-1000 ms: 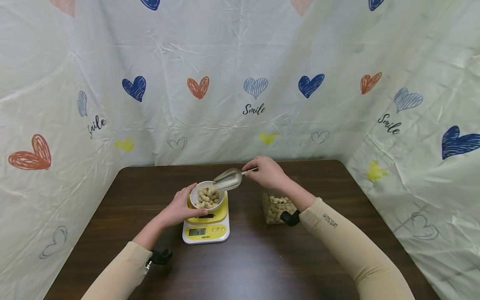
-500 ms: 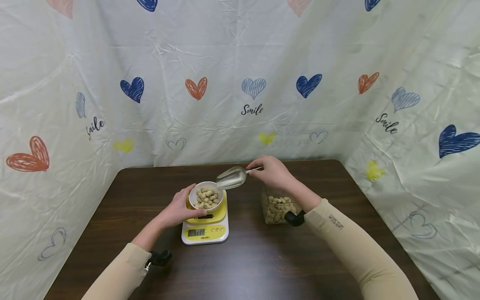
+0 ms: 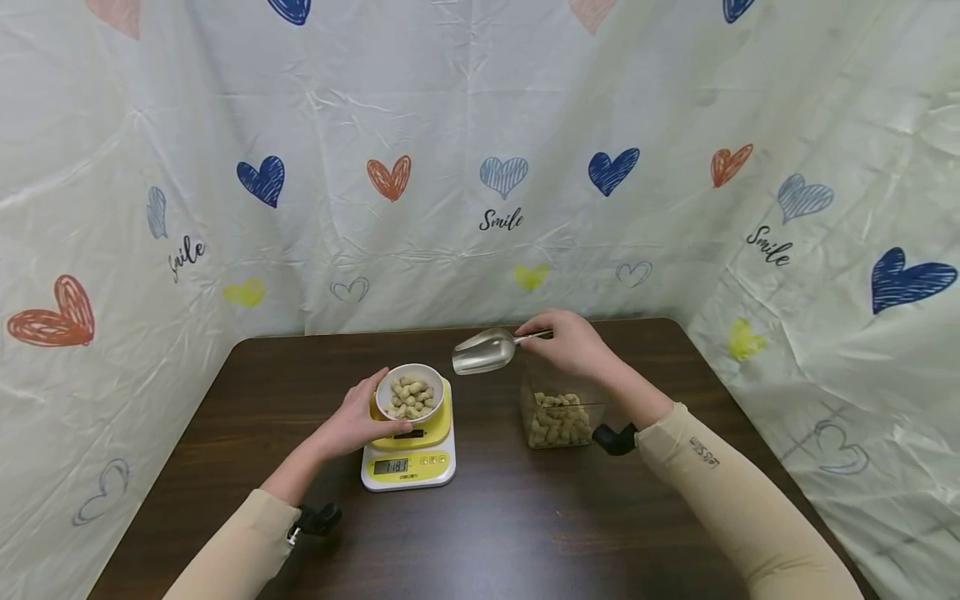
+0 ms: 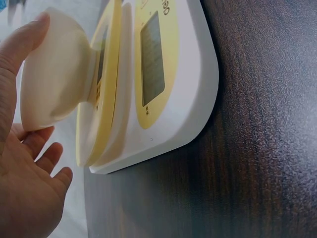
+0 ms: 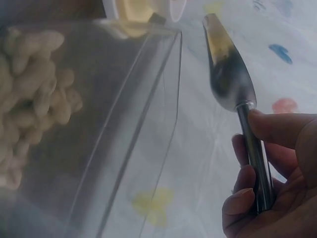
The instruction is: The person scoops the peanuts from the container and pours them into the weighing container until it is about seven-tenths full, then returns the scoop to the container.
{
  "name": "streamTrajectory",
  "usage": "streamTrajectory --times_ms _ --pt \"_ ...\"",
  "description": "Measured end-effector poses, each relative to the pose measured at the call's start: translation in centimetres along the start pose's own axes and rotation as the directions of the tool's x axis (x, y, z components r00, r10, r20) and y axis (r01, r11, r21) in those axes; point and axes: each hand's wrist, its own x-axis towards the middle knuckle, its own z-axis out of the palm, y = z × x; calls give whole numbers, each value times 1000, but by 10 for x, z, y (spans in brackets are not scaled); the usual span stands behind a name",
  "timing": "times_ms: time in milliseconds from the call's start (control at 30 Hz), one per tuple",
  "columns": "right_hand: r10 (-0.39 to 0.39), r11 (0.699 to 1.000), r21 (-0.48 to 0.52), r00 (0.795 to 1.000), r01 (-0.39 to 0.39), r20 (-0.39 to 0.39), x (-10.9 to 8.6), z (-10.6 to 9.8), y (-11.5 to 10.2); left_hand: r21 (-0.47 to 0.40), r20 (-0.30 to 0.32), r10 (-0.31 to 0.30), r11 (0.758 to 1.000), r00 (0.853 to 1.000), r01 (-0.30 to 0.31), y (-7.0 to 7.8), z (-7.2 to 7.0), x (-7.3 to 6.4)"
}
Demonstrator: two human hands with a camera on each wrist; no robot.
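A white bowl (image 3: 411, 371) of unshelled peanuts (image 3: 412, 402) rests on a yellow and white kitchen scale (image 3: 408, 473). My left hand (image 3: 356, 421) holds the bowl's side, with the thumb and fingers on opposite sides of it in the left wrist view. The scale's display (image 3: 392, 467) is lit and seems to read 118.1. To the right of the bowl and apart from it, my right hand (image 3: 573, 342) grips a metal scoop (image 3: 483, 352) by its handle. No peanuts show in the scoop.
A clear plastic container (image 5: 133, 99) partly filled with peanuts (image 3: 558, 423) stands right of the scale, below my right forearm. Everything stands on a dark wooden table (image 3: 487, 525). Behind it hangs a white sheet (image 3: 442, 283) printed with hearts.
My right hand has drawn the scoop from the bowl's rim to the right. The scale's reading has risen. My left hand stays on the bowl.
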Motion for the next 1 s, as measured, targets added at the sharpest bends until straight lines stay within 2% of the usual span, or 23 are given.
streamTrajectory --times_ms 333,500,667,800,1000 --pt "38 999 -5 999 -39 -37 -23 -30 18 11 9 10 1000 1000 -10 -2 0 0" --pt "68 997 -26 996 -69 -58 -37 -45 28 27 0 26 999 1000 -26 3 -5 -4" --pt "94 994 -48 992 -98 -82 -51 -61 35 29 -41 89 996 995 -88 23 -15 -6" --pt "83 994 -67 992 -90 -97 -58 -69 41 13 -60 147 989 987 -147 44 -19 -7" --pt "80 991 -94 991 -90 -104 -65 -77 49 19 -48 196 980 979 -196 73 -13 -7"
